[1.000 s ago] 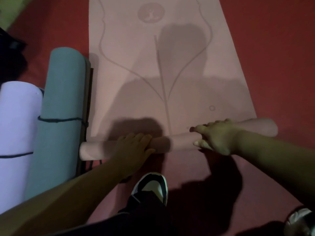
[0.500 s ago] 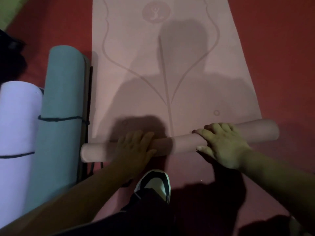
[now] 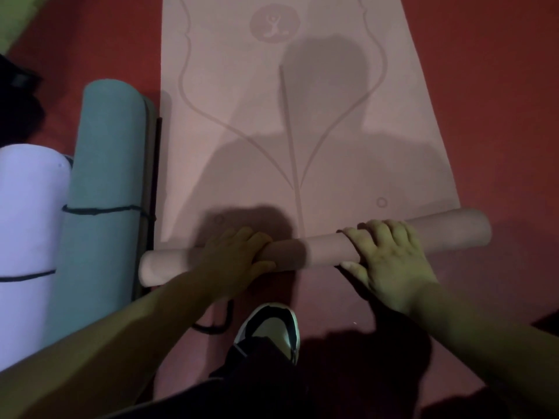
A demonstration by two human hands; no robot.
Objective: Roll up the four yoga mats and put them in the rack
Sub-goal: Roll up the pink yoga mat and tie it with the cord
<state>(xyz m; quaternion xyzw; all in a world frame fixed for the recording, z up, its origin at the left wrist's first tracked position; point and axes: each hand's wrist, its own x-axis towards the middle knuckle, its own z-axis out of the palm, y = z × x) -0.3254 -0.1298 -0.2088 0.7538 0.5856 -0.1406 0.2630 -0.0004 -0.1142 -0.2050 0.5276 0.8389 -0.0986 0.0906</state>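
Note:
A pink yoga mat lies flat on the red floor and stretches away from me. Its near end is wound into a thin roll lying across the view. My left hand presses on the roll's left part, fingers curled over it. On the right part rests my right hand, fingers spread over the top. At the left lie a rolled teal mat and a rolled white mat, each tied with a black strap.
A dark rack frame edge runs between the teal mat and the pink mat. My shoe stands just behind the roll, with a black strap loop beside it. A dark object sits far left.
The roll has moved slightly away from me and looks a little thicker. My right hand shifted from gripping the roll's front to lying over its top.

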